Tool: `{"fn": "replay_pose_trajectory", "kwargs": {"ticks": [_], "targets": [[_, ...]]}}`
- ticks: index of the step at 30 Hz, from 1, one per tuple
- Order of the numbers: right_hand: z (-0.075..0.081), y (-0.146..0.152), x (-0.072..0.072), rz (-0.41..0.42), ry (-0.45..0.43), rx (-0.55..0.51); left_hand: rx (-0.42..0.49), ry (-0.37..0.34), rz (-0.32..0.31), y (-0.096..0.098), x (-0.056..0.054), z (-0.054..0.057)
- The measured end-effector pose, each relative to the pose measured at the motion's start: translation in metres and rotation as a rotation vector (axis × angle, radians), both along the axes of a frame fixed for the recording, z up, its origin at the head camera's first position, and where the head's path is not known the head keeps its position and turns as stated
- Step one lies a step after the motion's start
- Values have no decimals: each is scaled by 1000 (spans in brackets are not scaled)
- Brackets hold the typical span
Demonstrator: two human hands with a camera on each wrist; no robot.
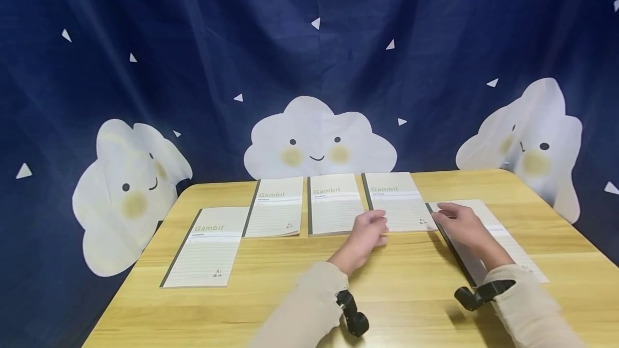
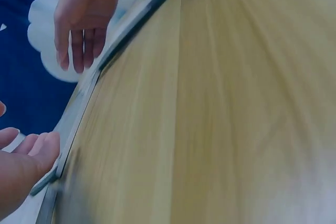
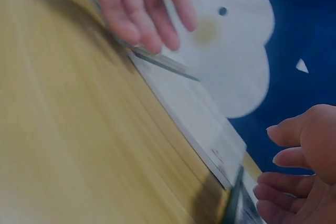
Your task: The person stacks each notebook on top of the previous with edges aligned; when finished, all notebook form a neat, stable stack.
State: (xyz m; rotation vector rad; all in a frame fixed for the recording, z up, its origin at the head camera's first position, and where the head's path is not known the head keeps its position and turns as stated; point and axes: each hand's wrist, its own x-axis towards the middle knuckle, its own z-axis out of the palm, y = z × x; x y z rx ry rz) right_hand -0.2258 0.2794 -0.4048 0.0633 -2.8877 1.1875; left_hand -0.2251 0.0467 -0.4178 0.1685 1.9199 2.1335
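Observation:
My left hand [image 1: 366, 232] is over the front of the table, close to the lower edges of two cream Gambit notebooks, the middle one [image 1: 335, 208] and the one to its right [image 1: 394, 205]. In the left wrist view its fingers are relaxed, with nothing between them. My right hand [image 1: 456, 222] hovers by the dark spine of the rightmost notebook [image 1: 500, 235], covering part of its cover. Loosely bent and apart from each other, the fingers of the right hand [image 3: 302, 166] hold nothing in the right wrist view.
Two more Gambit notebooks lie on the left: one in the back row [image 1: 274, 208], and one nearer the front [image 1: 205, 248]. All rest on a wooden table [image 1: 271, 294]. A dark blue curtain [image 1: 271, 42] with cloud faces hangs behind. Each wrist carries a black camera.

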Motion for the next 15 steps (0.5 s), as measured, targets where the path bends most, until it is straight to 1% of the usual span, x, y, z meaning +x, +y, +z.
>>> {"fn": "replay_pose_trajectory", "kwargs": {"ticks": [1, 3, 6, 7, 11, 13, 15], "targets": [[0, 4, 1, -8, -4, 7, 33, -32, -7, 4, 2, 1], [1, 13, 2, -22, -5, 13, 73, -77, -14, 12, 5, 1], [1, 26, 6, -36, -3, 14, 101, -129, -11, 26, 10, 0], [0, 31, 8, -41, -14, 15, 107, -143, -8, 30, 13, -2], [-1, 51, 17, -77, -65, 22, 125, -177, -8, 50, 24, -6], [-2, 60, 21, -110, -90, 9, 137, -189, -15, 58, 29, -7], [-4, 66, 23, -146, -96, -9, 153, -200, -13, 65, 33, -7]]}}
